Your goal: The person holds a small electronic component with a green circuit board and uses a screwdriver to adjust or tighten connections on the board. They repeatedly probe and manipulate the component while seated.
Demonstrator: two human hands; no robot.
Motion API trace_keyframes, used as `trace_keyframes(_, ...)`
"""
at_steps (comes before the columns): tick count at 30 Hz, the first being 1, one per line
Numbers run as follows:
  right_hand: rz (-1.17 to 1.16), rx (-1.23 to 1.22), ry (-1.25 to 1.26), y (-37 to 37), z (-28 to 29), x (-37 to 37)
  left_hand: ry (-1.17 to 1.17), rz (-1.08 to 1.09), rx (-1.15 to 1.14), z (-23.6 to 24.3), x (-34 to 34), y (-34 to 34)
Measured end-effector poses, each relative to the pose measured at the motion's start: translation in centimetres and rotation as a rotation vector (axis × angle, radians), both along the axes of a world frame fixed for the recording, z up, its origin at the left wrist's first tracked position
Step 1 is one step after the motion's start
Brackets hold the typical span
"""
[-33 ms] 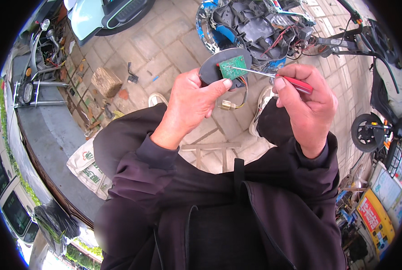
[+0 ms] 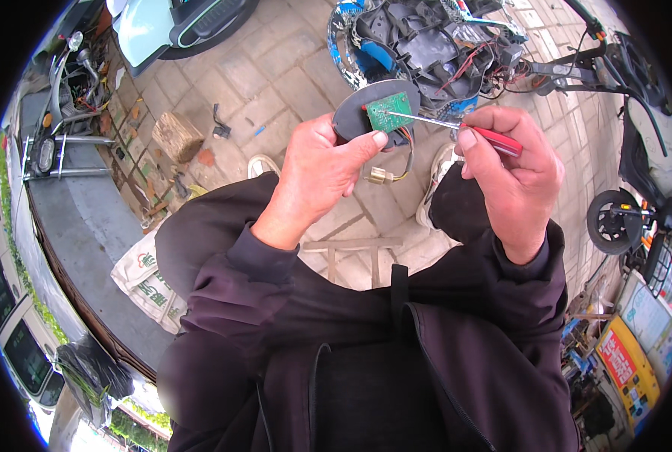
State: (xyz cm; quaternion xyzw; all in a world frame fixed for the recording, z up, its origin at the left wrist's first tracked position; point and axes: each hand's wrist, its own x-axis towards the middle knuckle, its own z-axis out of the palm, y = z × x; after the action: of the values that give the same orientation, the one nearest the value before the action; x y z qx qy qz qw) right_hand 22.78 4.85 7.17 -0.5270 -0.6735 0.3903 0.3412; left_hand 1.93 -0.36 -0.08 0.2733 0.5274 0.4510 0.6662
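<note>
My left hand [image 2: 322, 162] grips a round dark grey plastic cover [image 2: 352, 113], its thumb pressing near the lower corner of a green circuit board [image 2: 394, 119] that sits on the cover. Several thin wires run from the board down to a pale connector plug [image 2: 380, 175], which hangs free beside my left fingers. Closed around the red handle of a screwdriver [image 2: 495, 138] is my right hand [image 2: 518, 177]. The metal shaft points left, and its tip is over the board's face; whether it touches is too fine to tell.
A blue-and-black scooter body [image 2: 426, 49] with loose red wires lies ahead on the paving. A wooden block [image 2: 178, 137] is at the left, near a grey board [image 2: 87, 226] and a white bag [image 2: 149, 282]. Parked scooters [image 2: 611, 222] line the right.
</note>
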Motion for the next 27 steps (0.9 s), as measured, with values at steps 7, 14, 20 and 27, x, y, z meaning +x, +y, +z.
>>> trace_keyframes(7, 0.002, -0.014, 0.000, -0.04, -0.21, -0.10, -0.024, 0.022, 0.000, -0.08, 0.12, -0.21)
trace_keyframes(14, 0.010, 0.011, -0.039, 0.07, -0.37, -0.15, -0.009, 0.022, -0.027, 0.25, 0.32, -0.16)
trace_keyframes(20, 0.021, 0.028, -0.062, 0.03, -0.33, -0.22, -0.047, -0.002, 0.009, 0.48, 0.26, -0.24)
trace_keyframes(27, 0.069, 0.062, -0.082, -0.05, -0.41, -0.24, 0.117, -0.022, 0.044, 0.50, 0.46, -0.30)
